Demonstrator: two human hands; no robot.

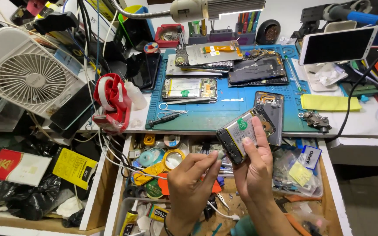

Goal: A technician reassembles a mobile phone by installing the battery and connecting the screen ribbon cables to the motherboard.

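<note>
An opened phone point(245, 133) is held tilted above the open drawer point(329, 183) by the right hand point(254, 168), fingers closed around its lower edge. The left hand point(193, 179) is pinched at the phone's lower-left corner; what it pinches cannot be told. Battery and circuit board are exposed. The blue mat point(224, 116) on the surface point(364, 124) lies just beyond.

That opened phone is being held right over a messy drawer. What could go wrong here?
Possibly three things. The right hand grips the opened phone by its edges in mid-air above the open drawer, so a slip could drop it among the clutter. The left hand works at the phone's lower corner with its fingertips; what it pinches is too small to tell, and a small part could vanish below. Another opened phone overhangs the blue mat edge and could be knocked off.
</note>
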